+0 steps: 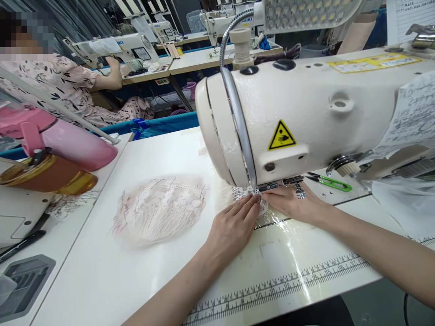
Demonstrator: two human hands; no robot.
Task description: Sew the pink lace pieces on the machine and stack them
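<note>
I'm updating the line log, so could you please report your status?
Left fingers flat on white lace at sewing machine. Right fingers close beside, hold unclear. Green snips lie apart, not blocking.

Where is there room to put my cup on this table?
The white table is bare between the lace piece and left forearm, toward the near edge. A smaller patch lies between the left hand and printed ruler. It's crowded by the sewing machine, where both hands work, and around the pink bottle.
</note>
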